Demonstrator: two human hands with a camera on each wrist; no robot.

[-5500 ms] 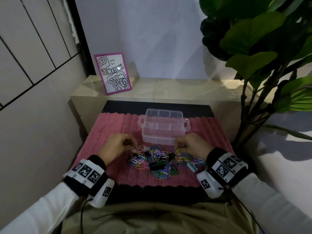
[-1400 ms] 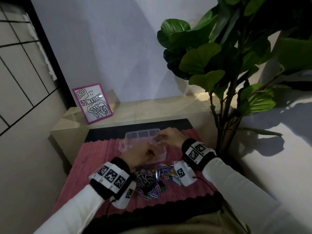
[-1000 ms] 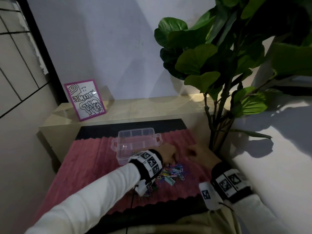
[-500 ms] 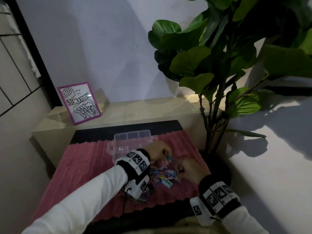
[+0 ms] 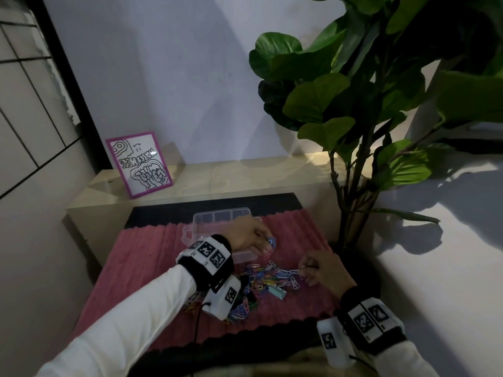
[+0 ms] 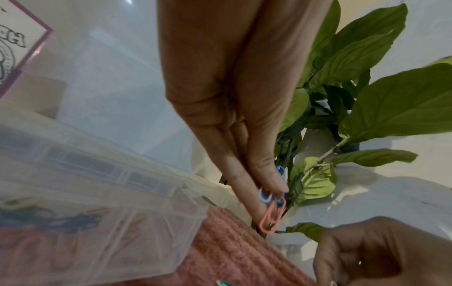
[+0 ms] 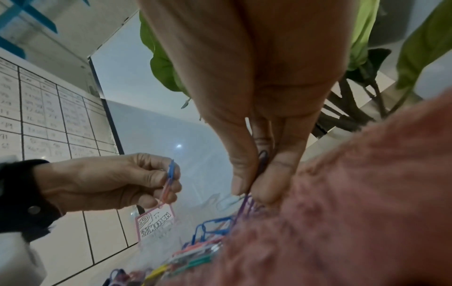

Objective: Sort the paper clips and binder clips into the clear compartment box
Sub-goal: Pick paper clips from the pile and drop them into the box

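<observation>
The clear compartment box (image 5: 206,221) stands on the pink ribbed mat (image 5: 152,257), with a heap of coloured paper clips and binder clips (image 5: 265,277) in front of it. My left hand (image 5: 268,242) hovers by the box's right front corner and pinches blue and pink paper clips (image 6: 272,201) between thumb and fingers. My right hand (image 5: 303,269) sits low at the heap's right edge and pinches a purple paper clip (image 7: 253,181) that trails into linked clips on the mat. A mint binder clip (image 5: 277,291) lies near the heap's front.
A large potted plant (image 5: 353,126) rises just right of the mat, its trunk close to my right hand. A pink-framed drawing (image 5: 138,164) leans on the beige ledge (image 5: 231,175) behind the box. A wall runs along the left.
The left hand has lifted from the heap with blue and pink clips and moved beside the box's corner. The right hand has drawn back to the heap's right edge, holding a clip.
</observation>
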